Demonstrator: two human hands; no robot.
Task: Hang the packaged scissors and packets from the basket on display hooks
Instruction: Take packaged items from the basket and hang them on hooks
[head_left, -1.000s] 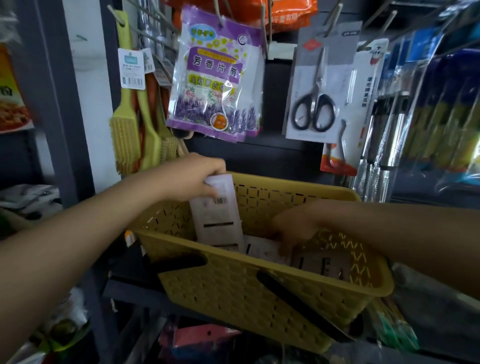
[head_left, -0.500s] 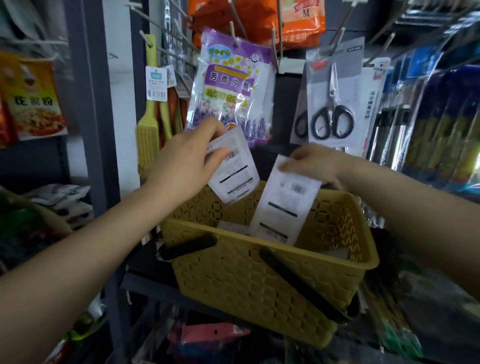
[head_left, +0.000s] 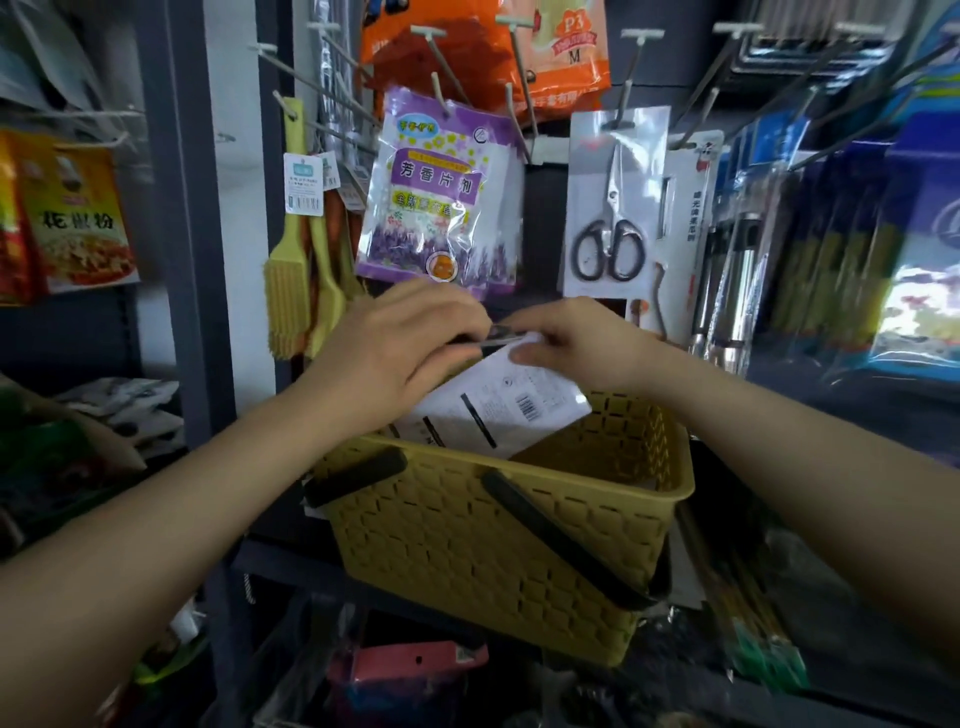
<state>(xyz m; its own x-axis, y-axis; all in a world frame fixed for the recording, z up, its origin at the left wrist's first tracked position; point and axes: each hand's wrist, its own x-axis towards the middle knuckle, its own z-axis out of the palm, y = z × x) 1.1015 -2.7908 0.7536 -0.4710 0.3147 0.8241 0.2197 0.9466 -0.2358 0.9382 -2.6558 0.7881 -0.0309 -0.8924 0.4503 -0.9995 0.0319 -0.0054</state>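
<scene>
White packages (head_left: 498, 410) hang below both hands (head_left: 410, 348), pinched at top edge.

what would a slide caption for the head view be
Both hands, left and right, hold white packaged cards together above a yellow basket, below hanging scissors.

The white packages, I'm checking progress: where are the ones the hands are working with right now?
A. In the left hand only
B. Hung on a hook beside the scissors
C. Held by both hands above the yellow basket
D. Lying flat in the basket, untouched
C: the left hand and right hand meet on the top edge of the white packages, above the yellow basket, not on any hook.
</scene>
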